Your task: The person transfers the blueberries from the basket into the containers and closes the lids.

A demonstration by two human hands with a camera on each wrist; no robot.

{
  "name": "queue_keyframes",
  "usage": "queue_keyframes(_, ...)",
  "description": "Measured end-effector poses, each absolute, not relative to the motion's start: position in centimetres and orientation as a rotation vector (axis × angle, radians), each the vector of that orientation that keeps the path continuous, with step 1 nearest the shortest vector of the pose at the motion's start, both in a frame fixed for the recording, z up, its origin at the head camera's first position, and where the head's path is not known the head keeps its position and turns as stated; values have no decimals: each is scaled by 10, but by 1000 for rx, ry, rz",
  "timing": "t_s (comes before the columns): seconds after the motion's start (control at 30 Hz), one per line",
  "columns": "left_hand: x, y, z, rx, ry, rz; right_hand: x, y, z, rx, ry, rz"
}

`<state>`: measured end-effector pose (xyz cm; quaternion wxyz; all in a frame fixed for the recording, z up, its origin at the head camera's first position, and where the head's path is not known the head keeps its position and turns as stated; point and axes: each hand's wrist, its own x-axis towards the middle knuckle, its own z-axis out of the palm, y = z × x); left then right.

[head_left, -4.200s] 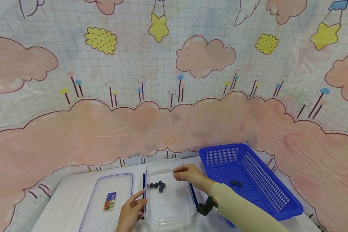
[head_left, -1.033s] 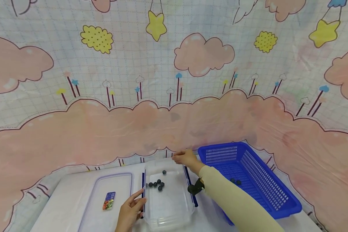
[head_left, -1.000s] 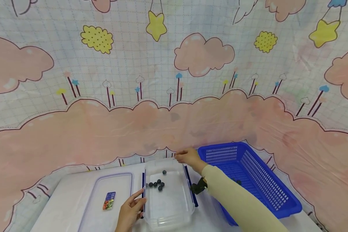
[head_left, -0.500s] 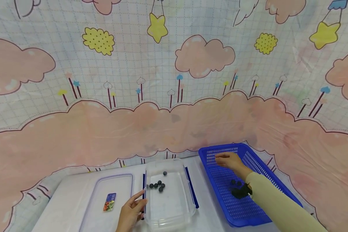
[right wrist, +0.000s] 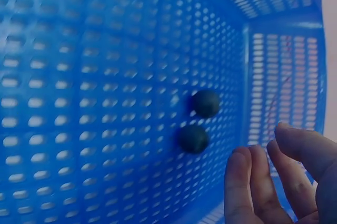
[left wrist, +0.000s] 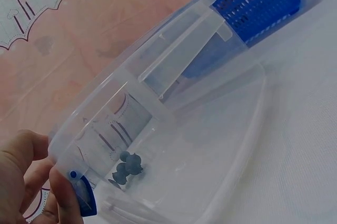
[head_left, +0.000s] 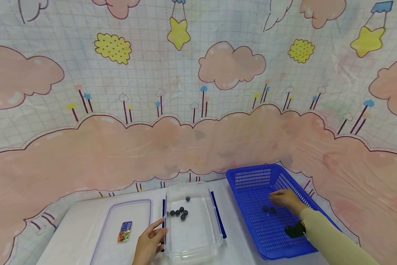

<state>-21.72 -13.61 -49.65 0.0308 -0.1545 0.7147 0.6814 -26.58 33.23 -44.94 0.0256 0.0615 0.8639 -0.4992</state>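
My left hand (head_left: 150, 241) holds the left wall of a clear plastic food box (head_left: 195, 235); the left wrist view shows its fingers about the rim beside a blue clip (left wrist: 83, 195). Inside the box, several dark blueberries (head_left: 181, 209) lie near the left wall, with a single blueberry (head_left: 188, 198) farther back. My right hand (head_left: 286, 199) hovers inside a blue slotted basket (head_left: 248, 221), with nothing between its loosely bent fingers. Just left of its fingertips, two blueberries (right wrist: 199, 121) rest on the basket floor.
A clear lid (head_left: 107, 239) with a colourful label (head_left: 124, 232) lies flat on the white table (head_left: 69, 221), left of the box. Another blue clip (head_left: 218, 215) hangs along the box's right side. A patterned cloth (head_left: 152, 147) rises behind the table.
A blueberry now sits at the back of the box, absent in the oldest frame. My right hand has moved from over the box rightward into the basket. The left hand stays put.
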Motion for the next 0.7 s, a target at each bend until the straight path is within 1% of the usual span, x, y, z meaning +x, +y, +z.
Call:
queue_keyframes(0.33,-217,-138,-496,-470,2190,2096,-263,340,-463,362,2640,-1507)
queue_keyframes(0.7,-217,-138,-496,-470,2196,2091,-263,335,-468,417,2592,-1532)
